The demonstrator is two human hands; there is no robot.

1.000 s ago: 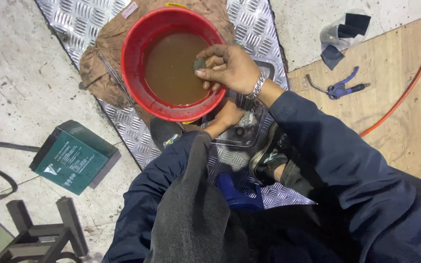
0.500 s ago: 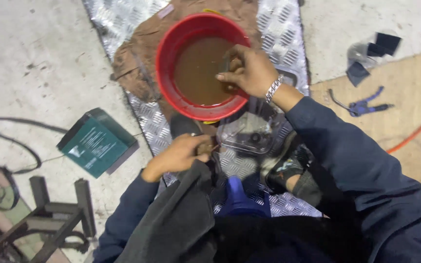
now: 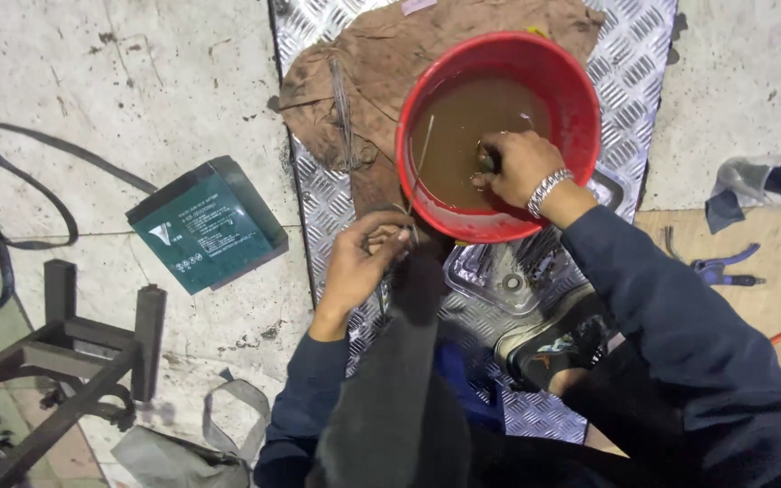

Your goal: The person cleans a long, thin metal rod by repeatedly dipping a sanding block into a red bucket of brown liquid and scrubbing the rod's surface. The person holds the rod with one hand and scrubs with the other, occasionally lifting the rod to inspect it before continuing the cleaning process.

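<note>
Two hands at a red bucket (image 3: pixel 580 108) of muddy brown water on a chequered metal plate (image 3: pixel 644 54).

The right hand (image 3: pixel 519 166), with a metal bracelet at the wrist, dips into the water, its grip closed around a small dark object (image 3: pixel 490 159) at the surface. The left hand (image 3: pixel 365 262) is just outside the bucket's near rim, its grip pinched narrow on a thin wire (image 3: pixel 419 163) that runs up over the rim. A brown rag (image 3: pixel 354 81) lies under the bucket; a green box-shaped battery (image 3: pixel 205 224) sits on the concrete floor (image 3: pixel 119 72), well left.

Left hand (image 3: pixel 365 262) curled, fingers pinched together, forearm bent inward. Right hand (image 3: pixel 515 167) reaching forward, fingers closed, wrist flexed down.
</note>
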